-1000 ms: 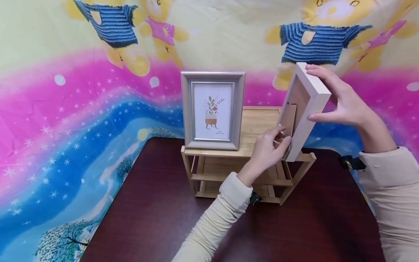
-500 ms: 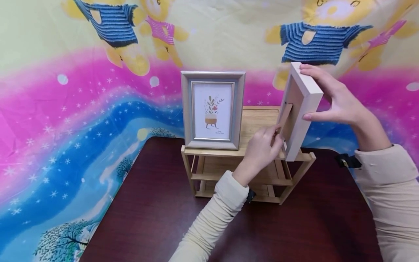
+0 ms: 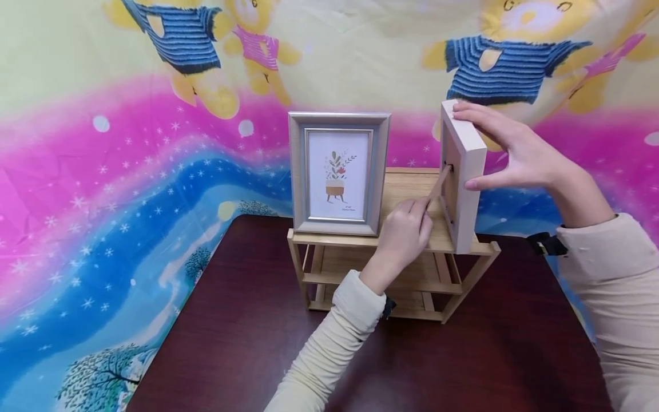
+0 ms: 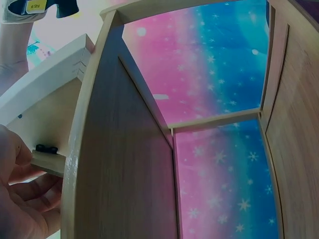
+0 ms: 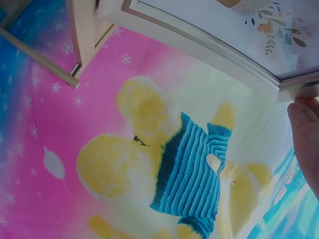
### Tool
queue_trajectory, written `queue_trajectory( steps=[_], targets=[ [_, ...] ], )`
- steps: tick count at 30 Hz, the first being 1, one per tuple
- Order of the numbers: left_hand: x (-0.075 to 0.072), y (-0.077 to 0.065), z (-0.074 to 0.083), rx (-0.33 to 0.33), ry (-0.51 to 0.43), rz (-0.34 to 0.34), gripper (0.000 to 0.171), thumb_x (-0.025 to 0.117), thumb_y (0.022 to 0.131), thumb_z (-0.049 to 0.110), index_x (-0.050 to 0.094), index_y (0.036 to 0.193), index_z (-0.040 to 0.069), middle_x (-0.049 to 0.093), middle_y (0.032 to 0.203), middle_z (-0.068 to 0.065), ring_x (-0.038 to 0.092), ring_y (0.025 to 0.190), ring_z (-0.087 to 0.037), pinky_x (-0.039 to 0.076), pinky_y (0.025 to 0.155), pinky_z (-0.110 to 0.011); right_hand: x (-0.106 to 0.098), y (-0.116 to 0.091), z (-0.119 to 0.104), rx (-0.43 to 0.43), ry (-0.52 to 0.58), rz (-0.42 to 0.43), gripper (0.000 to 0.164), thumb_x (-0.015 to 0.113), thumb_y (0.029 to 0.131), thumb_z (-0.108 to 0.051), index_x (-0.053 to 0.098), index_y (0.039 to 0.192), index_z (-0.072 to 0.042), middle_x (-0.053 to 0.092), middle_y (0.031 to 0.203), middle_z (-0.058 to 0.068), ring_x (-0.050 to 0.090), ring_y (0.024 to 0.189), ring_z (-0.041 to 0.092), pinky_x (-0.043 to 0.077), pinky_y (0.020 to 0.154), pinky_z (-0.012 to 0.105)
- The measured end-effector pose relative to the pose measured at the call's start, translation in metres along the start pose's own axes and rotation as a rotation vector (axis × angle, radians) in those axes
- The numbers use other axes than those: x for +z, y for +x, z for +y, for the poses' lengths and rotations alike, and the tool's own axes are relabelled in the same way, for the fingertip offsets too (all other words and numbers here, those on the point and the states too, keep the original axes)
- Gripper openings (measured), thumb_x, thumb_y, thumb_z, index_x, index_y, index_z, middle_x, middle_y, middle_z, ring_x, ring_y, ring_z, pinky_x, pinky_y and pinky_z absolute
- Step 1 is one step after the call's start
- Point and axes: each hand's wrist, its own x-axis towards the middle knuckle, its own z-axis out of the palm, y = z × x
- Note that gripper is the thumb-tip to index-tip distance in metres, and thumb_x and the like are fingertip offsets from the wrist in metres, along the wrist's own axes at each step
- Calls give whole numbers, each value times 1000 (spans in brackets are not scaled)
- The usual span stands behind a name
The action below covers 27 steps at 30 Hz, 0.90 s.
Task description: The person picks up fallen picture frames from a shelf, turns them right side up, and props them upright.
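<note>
A white photo frame [image 3: 471, 200] stands on edge at the right end of the wooden shelf's top, its brown back turned left. My right hand [image 3: 520, 151] holds it by the top corner, fingers on the upper edge and thumb against the side. Behind it, my left hand [image 3: 404, 232] pinches the frame's support leg [image 3: 439, 184], which is swung out from the back. A dark hinge [image 4: 46, 149] shows at that leg's end in the left wrist view. In the right wrist view, fingers [image 5: 305, 117] touch the corner of the frame's front, which bears a plant picture.
A silver photo frame [image 3: 297, 171] with a potted-plant print stands on the left of the wooden shelf [image 3: 412, 183]. The tiered shelf rests on a dark red table [image 3: 231, 320]. A cloth backdrop [image 3: 360, 57] with printed bears hangs close behind.
The white frame's top has shifted left and the frame has turned. My left hand has moved left, drawing the support leg out from the back. The silver frame stays put.
</note>
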Motion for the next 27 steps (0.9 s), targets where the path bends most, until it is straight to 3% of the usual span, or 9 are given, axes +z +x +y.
queue_trajectory(
  steps=[3, 6, 12, 14, 18, 20, 22, 24, 27],
  targets=[
    [1, 0, -1, -2, -12, 5, 25, 52, 86, 8, 63, 107, 0, 65, 93, -9, 62, 87, -18, 49, 77, -21, -3, 2, 1, -10, 0, -23, 106, 84, 50, -2, 32, 142, -12, 25, 148, 5, 22, 132, 10, 19, 106, 44],
    [1, -1, -2, -5, -16, 10, 25, 52, 86, 7, 63, 108, 0, 65, 94, -9, 61, 87, -17, 49, 77, -20, -4, 4, 1, -20, -3, -46, 105, 85, 50, -5, 33, 141, -11, 25, 147, 6, 18, 134, 12, 14, 102, 61],
    [4, -2, -4, -21, -24, 34, 24, 51, 87, 7, 63, 107, 1, 65, 94, -8, 61, 86, -17, 48, 77, -19, -5, 7, 1, -23, -28, -87, 106, 85, 51, -9, 32, 142, -13, 24, 148, 4, 16, 134, 11, 14, 99, 66],
    [5, -4, -4, -4, -30, 103, 22, 53, 86, 6, 64, 104, 1, 64, 92, -9, 61, 85, -19, 48, 77, -21, -5, 8, 0, -25, -32, -93, 106, 85, 51, -10, 32, 142, -13, 23, 148, 4, 16, 134, 11, 15, 98, 66],
    [7, -14, 1, 68, -42, 309, 13, 57, 81, 4, 66, 90, 1, 63, 83, -8, 60, 76, -18, 48, 74, -17, -5, 10, 0, -37, -30, -98, 105, 86, 51, -10, 32, 142, -11, 24, 148, 5, 16, 134, 11, 18, 97, 66],
    [6, -20, 4, 100, -107, 349, 9, 57, 79, 3, 65, 83, 1, 62, 76, -6, 58, 68, -13, 46, 68, -12, -5, 11, 0, -43, -23, -100, 105, 86, 51, -10, 32, 141, -11, 24, 148, 5, 16, 134, 11, 20, 96, 66],
    [5, -24, 7, 101, -200, 322, 9, 57, 80, 3, 65, 81, 1, 62, 72, -4, 57, 63, -10, 43, 64, -8, -5, 11, 1, -41, -17, -98, 105, 85, 51, -9, 32, 142, -11, 24, 148, 5, 17, 134, 11, 20, 96, 67],
    [5, -26, 9, 58, -281, 268, 11, 56, 81, 5, 66, 82, 1, 63, 72, -4, 57, 62, -8, 42, 62, -7, -4, 11, 1, -40, -8, -90, 105, 85, 51, -8, 32, 142, -11, 24, 148, 6, 18, 134, 13, 19, 96, 66],
    [5, -28, 9, -21, -316, 224, 14, 57, 81, 9, 66, 87, 0, 65, 75, -5, 60, 65, -11, 44, 63, -9, -2, 10, 0, -15, -4, -76, 104, 84, 52, -8, 32, 142, -13, 23, 148, 4, 19, 133, 13, 20, 96, 67]
  ],
)
